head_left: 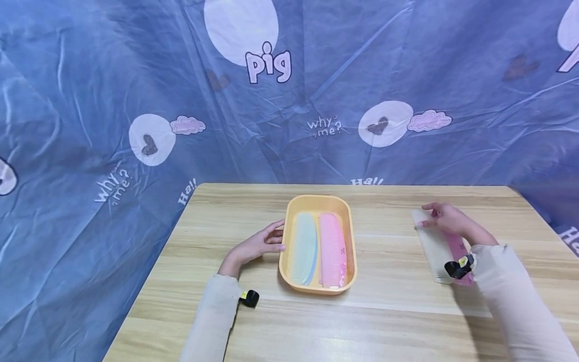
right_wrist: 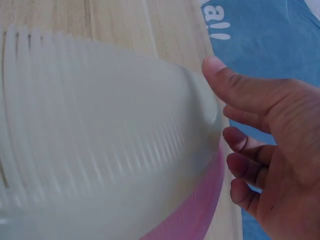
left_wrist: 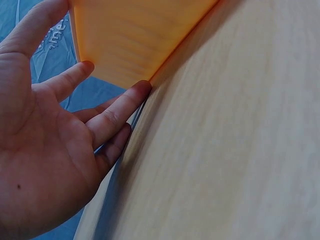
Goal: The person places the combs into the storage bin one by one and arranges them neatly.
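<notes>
A yellow-orange tray (head_left: 316, 290) holds a pale blue comb (head_left: 304, 249) on its left and a pink comb (head_left: 332, 250) on its right. My left hand (head_left: 260, 244) touches the tray's left wall with fingers spread and fairly straight; the left wrist view shows the fingertips against the wall (left_wrist: 135, 40). Off to the right, a whitish comb (head_left: 431, 249) overlaps a second pink comb (head_left: 458, 246). My right hand (head_left: 450, 219) is over their far end. In the right wrist view its thumb and loosely bent fingers (right_wrist: 245, 140) stand right at the whitish comb's rounded end (right_wrist: 205, 105).
Everything lies on a light wood-grain table (head_left: 389, 322). Behind it hangs a blue printed cloth (head_left: 280, 136), close to the far table edge. Each wrist carries a small black camera.
</notes>
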Tool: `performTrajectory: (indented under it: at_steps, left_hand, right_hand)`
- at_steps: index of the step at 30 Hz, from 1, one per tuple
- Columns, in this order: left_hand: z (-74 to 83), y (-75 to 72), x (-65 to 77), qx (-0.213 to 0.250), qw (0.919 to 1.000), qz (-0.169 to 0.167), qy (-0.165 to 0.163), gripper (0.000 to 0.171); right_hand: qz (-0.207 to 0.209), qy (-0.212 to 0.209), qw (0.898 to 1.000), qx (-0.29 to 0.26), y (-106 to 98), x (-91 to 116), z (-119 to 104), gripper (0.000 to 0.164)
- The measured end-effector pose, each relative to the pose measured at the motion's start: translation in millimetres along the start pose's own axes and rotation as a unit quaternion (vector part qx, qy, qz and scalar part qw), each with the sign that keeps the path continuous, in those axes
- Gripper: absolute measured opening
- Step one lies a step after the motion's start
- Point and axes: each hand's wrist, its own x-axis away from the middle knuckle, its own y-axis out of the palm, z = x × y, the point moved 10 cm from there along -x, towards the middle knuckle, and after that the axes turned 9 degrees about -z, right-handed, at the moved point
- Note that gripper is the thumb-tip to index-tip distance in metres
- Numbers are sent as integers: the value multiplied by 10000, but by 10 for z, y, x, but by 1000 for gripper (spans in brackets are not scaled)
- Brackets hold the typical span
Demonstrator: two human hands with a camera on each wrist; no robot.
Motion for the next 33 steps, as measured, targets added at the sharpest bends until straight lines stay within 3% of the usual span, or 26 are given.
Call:
performTrajectory:
  at_steps: [19,33]
  left_hand:
    - [24,2,14,7,10000,12,-25,82]
    - [29,0,7,12,10000,-28,23,84]
  right_hand:
    - [-128,309,9994,117,33,-36,58,70]
    - [-16,240,9995,197,0,-84,28,65]
